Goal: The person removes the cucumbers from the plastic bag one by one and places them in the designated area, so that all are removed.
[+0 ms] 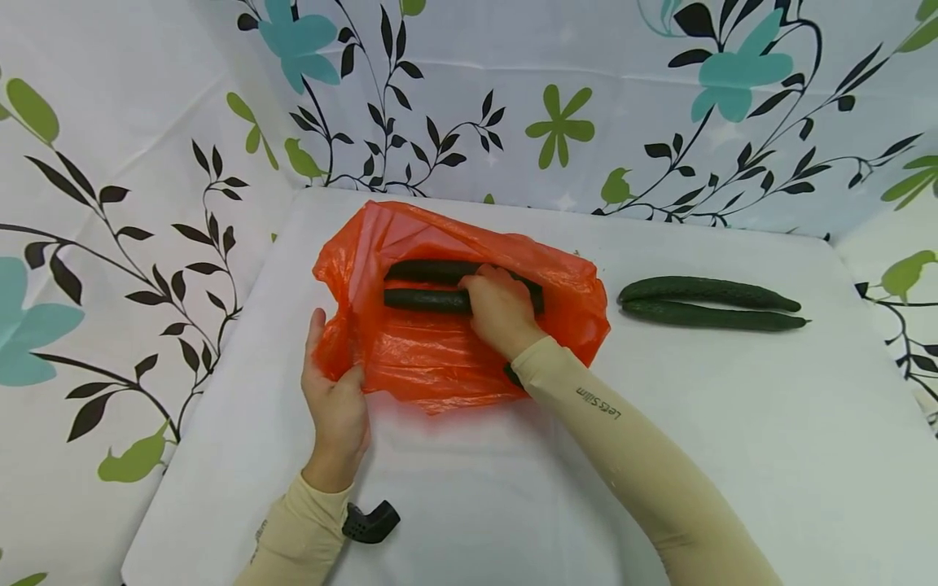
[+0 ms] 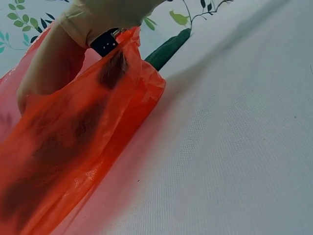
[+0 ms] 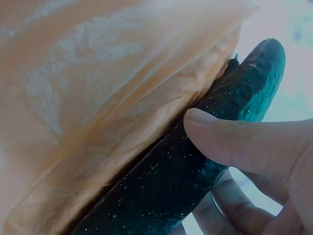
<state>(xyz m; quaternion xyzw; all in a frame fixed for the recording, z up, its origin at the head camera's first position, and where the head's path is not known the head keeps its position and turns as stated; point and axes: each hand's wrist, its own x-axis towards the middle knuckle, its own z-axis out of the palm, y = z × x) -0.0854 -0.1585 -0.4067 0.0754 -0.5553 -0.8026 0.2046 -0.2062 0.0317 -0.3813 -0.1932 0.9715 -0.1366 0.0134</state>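
Plainly, one bag holds two cucumbers; another pair lies outside.

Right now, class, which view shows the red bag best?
Head view: the red bag appears nearly whole, its mouth open. Left wrist shows one side, cropped; right wrist, just a pale, cropped stretch of plastic.

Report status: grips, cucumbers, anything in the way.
Right grip around a cucumber inside the orange-red bag; left grip at the bag's left edge. Two cucumbers outside, right of the bag. No obstruction visible.
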